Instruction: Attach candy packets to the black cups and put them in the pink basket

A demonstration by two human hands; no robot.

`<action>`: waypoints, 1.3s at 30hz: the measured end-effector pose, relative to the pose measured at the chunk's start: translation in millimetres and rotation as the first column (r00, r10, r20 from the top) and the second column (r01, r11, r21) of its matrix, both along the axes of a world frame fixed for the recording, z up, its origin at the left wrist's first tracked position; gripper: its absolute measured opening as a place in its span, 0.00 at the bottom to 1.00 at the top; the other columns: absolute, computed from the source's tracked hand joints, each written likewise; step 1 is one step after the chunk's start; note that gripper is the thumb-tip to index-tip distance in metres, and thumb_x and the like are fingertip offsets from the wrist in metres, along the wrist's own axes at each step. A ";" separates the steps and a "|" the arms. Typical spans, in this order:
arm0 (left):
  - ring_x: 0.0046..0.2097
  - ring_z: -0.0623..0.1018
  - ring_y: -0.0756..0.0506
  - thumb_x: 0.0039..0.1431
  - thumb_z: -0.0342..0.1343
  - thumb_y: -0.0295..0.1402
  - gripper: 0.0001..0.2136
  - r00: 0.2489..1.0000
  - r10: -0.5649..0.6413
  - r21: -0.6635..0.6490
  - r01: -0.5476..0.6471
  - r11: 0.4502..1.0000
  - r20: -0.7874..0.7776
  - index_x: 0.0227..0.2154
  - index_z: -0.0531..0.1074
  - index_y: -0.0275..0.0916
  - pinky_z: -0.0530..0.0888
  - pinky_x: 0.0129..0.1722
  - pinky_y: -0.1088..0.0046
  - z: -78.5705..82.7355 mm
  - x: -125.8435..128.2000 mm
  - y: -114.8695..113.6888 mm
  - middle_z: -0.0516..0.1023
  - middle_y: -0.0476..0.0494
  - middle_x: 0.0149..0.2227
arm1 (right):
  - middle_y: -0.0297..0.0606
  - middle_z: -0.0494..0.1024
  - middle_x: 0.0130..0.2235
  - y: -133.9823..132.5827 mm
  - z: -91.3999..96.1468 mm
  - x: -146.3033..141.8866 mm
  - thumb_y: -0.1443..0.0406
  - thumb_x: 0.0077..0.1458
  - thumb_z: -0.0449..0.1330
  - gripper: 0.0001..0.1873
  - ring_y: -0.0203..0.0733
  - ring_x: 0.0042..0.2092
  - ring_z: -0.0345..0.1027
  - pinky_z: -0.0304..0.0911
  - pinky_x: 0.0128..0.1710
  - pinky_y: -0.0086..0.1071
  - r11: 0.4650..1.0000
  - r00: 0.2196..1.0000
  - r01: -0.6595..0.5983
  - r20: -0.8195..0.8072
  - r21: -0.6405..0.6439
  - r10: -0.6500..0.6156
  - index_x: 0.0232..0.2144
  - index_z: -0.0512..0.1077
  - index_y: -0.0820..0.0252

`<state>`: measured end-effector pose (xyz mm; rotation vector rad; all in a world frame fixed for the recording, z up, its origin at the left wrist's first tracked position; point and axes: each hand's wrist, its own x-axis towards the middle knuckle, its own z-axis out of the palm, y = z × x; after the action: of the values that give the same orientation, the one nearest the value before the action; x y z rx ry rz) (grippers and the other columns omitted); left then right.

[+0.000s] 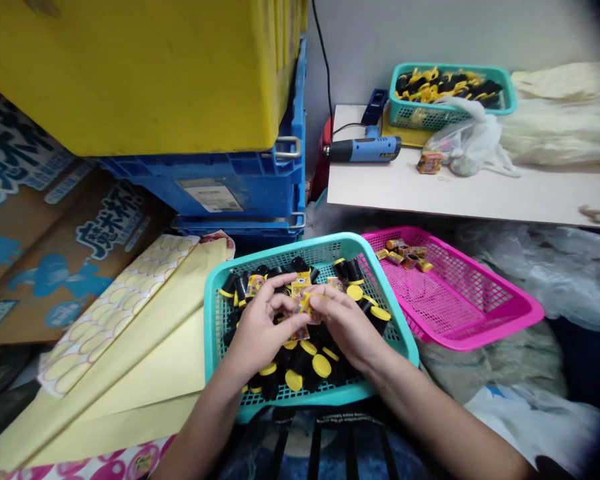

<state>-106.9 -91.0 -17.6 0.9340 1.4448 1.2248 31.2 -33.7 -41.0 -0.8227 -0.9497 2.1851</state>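
Note:
My right hand pinches a small yellow printed label between thumb and fingers. From the other side, my left hand closes on the same label with bent fingers and thumb. Both hands are over a turquoise basket that sits in front of me. Inside it lie many small black pots with yellow lids, such as a yellow-lidded pot. More loose printed labels rest on the pots just beyond my fingers. The fingers partly hide the held label.
A pink basket with several wrapped pieces stands at the right. On the white table are a blue heat gun, a plastic bag and another turquoise basket. Stacked blue crates and printed sheets are at the left.

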 end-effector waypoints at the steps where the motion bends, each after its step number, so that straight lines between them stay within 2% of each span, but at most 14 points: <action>1: 0.31 0.74 0.52 0.49 0.63 0.28 0.25 0.999 -0.046 -0.019 0.046 0.999 0.025 0.51 0.65 0.41 0.71 0.34 0.78 2.0 -3.2 -0.6 0.72 0.55 0.26 | 0.35 0.70 0.34 1.7 -0.5 1.9 0.58 0.48 0.67 0.15 0.33 0.36 0.62 0.58 0.38 0.27 0.994 0.999 -0.008 0.039 0.106 0.003 0.26 0.70 0.64; 3: 0.31 0.75 0.52 0.49 0.64 0.29 0.26 0.990 -0.105 -0.031 0.109 0.994 0.097 0.51 0.64 0.41 0.72 0.33 0.77 4.0 -7.6 -1.1 0.75 0.53 0.29 | 0.34 0.70 0.33 3.2 -0.7 3.7 0.58 0.47 0.68 0.17 0.32 0.37 0.62 0.58 0.40 0.27 0.977 0.997 -0.016 0.074 0.214 0.000 0.22 0.68 0.65; 5: 0.33 0.77 0.51 0.48 0.65 0.29 0.26 0.983 -0.089 -0.016 0.093 0.996 0.160 0.51 0.64 0.41 0.73 0.35 0.77 1.9 -7.9 0.2 0.77 0.51 0.32 | 0.32 0.69 0.31 2.8 -0.9 2.5 0.57 0.45 0.69 0.21 0.31 0.35 0.62 0.59 0.40 0.27 0.982 0.999 0.006 0.051 0.187 -0.016 0.20 0.64 0.65; 7: 0.33 0.77 0.51 0.47 0.66 0.30 0.25 0.981 -0.020 -0.009 0.022 1.000 0.195 0.49 0.66 0.40 0.74 0.36 0.76 -3.2 -6.4 2.5 0.78 0.51 0.30 | 0.32 0.69 0.30 5.3 -1.8 -0.4 0.54 0.46 0.68 0.24 0.32 0.34 0.63 0.59 0.39 0.28 0.985 0.998 -0.004 0.055 0.175 -0.006 0.21 0.61 0.64; 10: 0.33 0.78 0.51 0.47 0.67 0.31 0.17 0.968 0.142 0.008 -0.147 0.989 0.207 0.40 0.71 0.40 0.74 0.36 0.77 -11.3 -8.1 4.5 0.78 0.51 0.30 | 0.36 0.73 0.36 25.1 -4.7 -5.4 0.46 0.58 0.54 0.24 0.36 0.38 0.66 0.61 0.41 0.31 0.924 0.963 -0.092 0.271 0.370 -0.013 0.30 0.68 0.62; 11: 0.34 0.78 0.52 0.47 0.67 0.32 0.14 0.960 0.191 0.019 -0.199 0.980 0.206 0.37 0.73 0.39 0.74 0.36 0.78 -13.3 -10.3 4.4 0.79 0.50 0.31 | 0.38 0.74 0.39 35.7 -6.3 -7.8 0.47 0.61 0.49 0.24 0.37 0.41 0.66 0.61 0.43 0.32 0.870 0.902 -0.170 0.428 0.463 -0.051 0.35 0.70 0.61; 13: 0.35 0.78 0.52 0.46 0.68 0.35 0.11 0.940 0.274 0.039 -0.288 0.957 0.203 0.32 0.76 0.38 0.74 0.36 0.79 -15.7 -15.8 3.3 0.80 0.49 0.34 | 0.41 0.74 0.43 57.8 -10.6 -14.7 0.52 0.63 0.48 0.21 0.41 0.45 0.67 0.61 0.46 0.35 0.732 0.650 -0.395 0.732 0.555 -0.205 0.41 0.72 0.61; 15: 0.36 0.79 0.51 0.46 0.68 0.37 0.11 0.920 0.338 0.039 -0.352 0.935 0.197 0.33 0.78 0.39 0.75 0.38 0.78 -16.8 -20.0 2.0 0.81 0.48 0.35 | 0.46 0.75 0.43 73.3 -16.1 -24.9 0.55 0.59 0.55 0.18 0.49 0.47 0.67 0.61 0.47 0.41 0.628 0.391 -0.585 0.857 0.514 -0.337 0.41 0.73 0.64; 16: 0.38 0.79 0.50 0.46 0.68 0.37 0.13 0.911 0.364 0.033 -0.377 0.926 0.191 0.34 0.79 0.39 0.75 0.40 0.77 -16.9 -21.1 1.5 0.82 0.47 0.36 | 0.49 0.75 0.42 76.7 -18.9 -30.9 0.56 0.57 0.58 0.17 0.53 0.47 0.67 0.61 0.47 0.43 0.593 0.329 -0.635 0.867 0.496 -0.373 0.39 0.73 0.65; 21: 0.39 0.81 0.47 0.43 0.69 0.38 0.19 0.898 0.400 0.031 -0.412 0.911 0.184 0.41 0.79 0.41 0.77 0.41 0.73 -15.1 -20.3 1.5 0.83 0.45 0.38 | 0.51 0.74 0.42 64.0 -26.0 -51.6 0.62 0.53 0.61 0.15 0.54 0.47 0.66 0.62 0.45 0.41 0.462 0.347 -0.698 0.822 0.548 -0.452 0.42 0.69 0.66; 24: 0.35 0.82 0.48 0.42 0.70 0.37 0.17 0.901 0.401 0.068 -0.416 0.907 0.164 0.37 0.80 0.41 0.78 0.36 0.76 -13.9 -22.8 0.8 0.84 0.46 0.33 | 0.45 0.75 0.37 61.1 -20.3 -42.8 0.59 0.53 0.61 0.18 0.48 0.39 0.69 0.63 0.39 0.37 0.529 0.427 -0.594 0.794 0.607 -0.432 0.42 0.67 0.64; 28: 0.32 0.81 0.49 0.46 0.67 0.38 0.09 0.919 0.392 0.102 -0.394 0.914 0.035 0.31 0.81 0.41 0.77 0.32 0.78 -14.7 -27.9 -1.9 0.84 0.45 0.33 | 0.39 0.75 0.38 68.0 -1.9 -11.9 0.54 0.48 0.65 0.23 0.39 0.37 0.69 0.64 0.39 0.32 0.808 0.841 -0.246 0.532 0.535 -0.096 0.43 0.69 0.61; 30: 0.35 0.82 0.48 0.48 0.66 0.39 0.10 0.932 0.362 0.106 -0.359 0.927 -0.012 0.33 0.81 0.43 0.78 0.35 0.77 -16.6 -28.3 -2.7 0.84 0.45 0.35 | 0.38 0.74 0.43 67.4 8.6 3.8 0.55 0.49 0.65 0.25 0.36 0.40 0.69 0.65 0.41 0.30 0.887 0.935 -0.213 0.348 0.410 0.064 0.48 0.69 0.58; 39: 0.41 0.82 0.43 0.50 0.64 0.45 0.16 0.960 0.269 0.137 -0.257 0.957 -0.077 0.38 0.80 0.41 0.78 0.42 0.72 -26.0 -24.1 -1.5 0.83 0.43 0.39 | 0.35 0.73 0.38 61.0 19.1 23.2 0.61 0.43 0.71 0.22 0.30 0.36 0.69 0.66 0.35 0.22 0.913 0.957 -0.279 0.169 0.296 0.238 0.40 0.71 0.61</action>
<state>-130.9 -92.5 -43.6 0.9147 1.6214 1.4992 54.4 27.3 -21.9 -0.7207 -1.5072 2.1301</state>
